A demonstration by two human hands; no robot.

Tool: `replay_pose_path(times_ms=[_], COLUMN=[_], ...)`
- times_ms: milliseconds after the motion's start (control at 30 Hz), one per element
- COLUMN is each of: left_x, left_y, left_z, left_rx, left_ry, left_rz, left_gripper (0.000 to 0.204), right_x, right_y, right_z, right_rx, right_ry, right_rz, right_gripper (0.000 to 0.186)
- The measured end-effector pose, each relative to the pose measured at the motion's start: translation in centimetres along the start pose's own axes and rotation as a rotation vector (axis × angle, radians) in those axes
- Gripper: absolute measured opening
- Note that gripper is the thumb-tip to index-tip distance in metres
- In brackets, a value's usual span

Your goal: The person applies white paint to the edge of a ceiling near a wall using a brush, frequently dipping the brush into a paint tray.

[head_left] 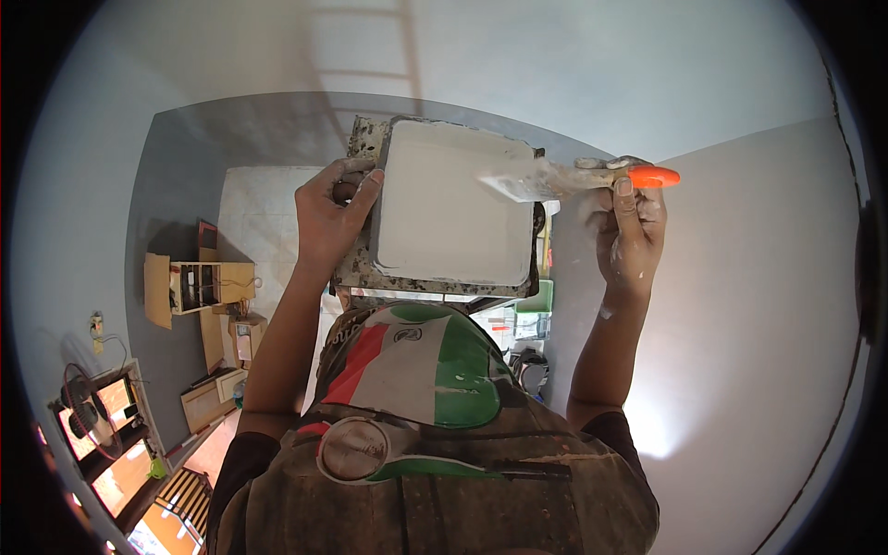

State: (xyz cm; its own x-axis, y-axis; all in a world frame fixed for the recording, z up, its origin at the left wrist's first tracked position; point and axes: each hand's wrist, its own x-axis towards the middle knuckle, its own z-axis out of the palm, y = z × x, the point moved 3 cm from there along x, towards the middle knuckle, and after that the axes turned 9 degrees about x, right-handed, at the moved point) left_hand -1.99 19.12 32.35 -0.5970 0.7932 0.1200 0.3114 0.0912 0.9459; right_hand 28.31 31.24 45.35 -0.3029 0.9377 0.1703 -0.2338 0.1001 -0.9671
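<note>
Head view: left hand (328,208) fingers clamp the plaster-filled tray (453,208) edge; right hand (632,231) fingers grip an orange-handled putty knife (573,178), blade over the tray

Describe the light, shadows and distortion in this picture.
Head view: strong fisheye, wall edges bow and the corners go black; a bright glare patch on the right wall; a faint ladder shadow on the ceiling; the tray, brush, left hand and right hand are evenly lit and sharp.

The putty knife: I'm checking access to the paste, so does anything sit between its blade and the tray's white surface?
Nothing visible does. The right hand holds the putty knife with its blade at the tray's upper right corner; the left hand grips the tray's left edge.
</note>
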Motion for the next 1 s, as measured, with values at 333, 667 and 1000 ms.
replay_pose_path(times_ms=[333, 667, 1000], left_x=[-0.3, -0.3, -0.3], left_y=[1.2, 1.0, 1.4], left_z=[-0.2, 0.0, 0.0], left_rx=[0.041, 0.060, 0.035], left_ry=[-0.020, 0.022, 0.011], left_rz=[-0.033, -0.007, -0.041], left_gripper=[0.026, 0.028, 0.026], right_x=[1.4, 0.8, 0.2], right_y=[3.9, 7.0, 4.3], right_z=[-2.5, -6.3, -6.3], right_rx=[0.232, 0.315, 0.003], right_ry=[-0.115, 0.077, 0.064], right_rz=[0.017, 0.017, -0.122], right_gripper=[0.018, 0.011, 0.008])
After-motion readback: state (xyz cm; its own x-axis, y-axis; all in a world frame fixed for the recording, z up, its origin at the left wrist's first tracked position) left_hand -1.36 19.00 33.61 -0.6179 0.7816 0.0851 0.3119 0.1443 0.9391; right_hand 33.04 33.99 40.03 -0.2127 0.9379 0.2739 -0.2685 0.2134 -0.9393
